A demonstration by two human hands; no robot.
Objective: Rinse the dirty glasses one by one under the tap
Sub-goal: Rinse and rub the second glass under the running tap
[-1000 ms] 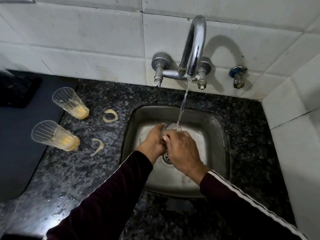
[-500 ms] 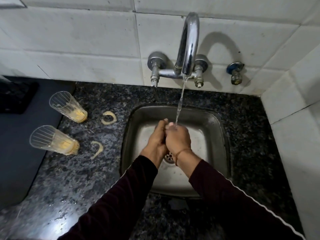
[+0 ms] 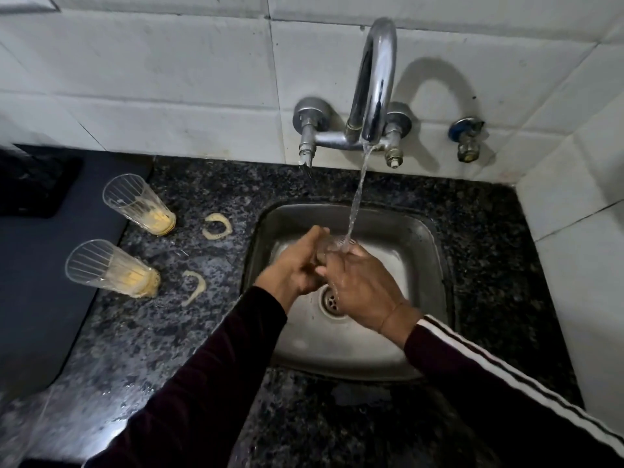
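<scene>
Nestling between both hands' grip (image 3: 317,265), glass (image 3: 332,246).

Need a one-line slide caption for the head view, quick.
Both hands, left hand and right hand, rinse a glass under the running tap; two dirty glasses wait.

both forearms reach forward over the sink (image 3: 418,231), in dark sleeves. the left hand (image 3: 297,268) and right hand (image 3: 361,285) meet above the drain, fingers curled round a glass (image 3: 332,246) held between them under the running water.
</scene>
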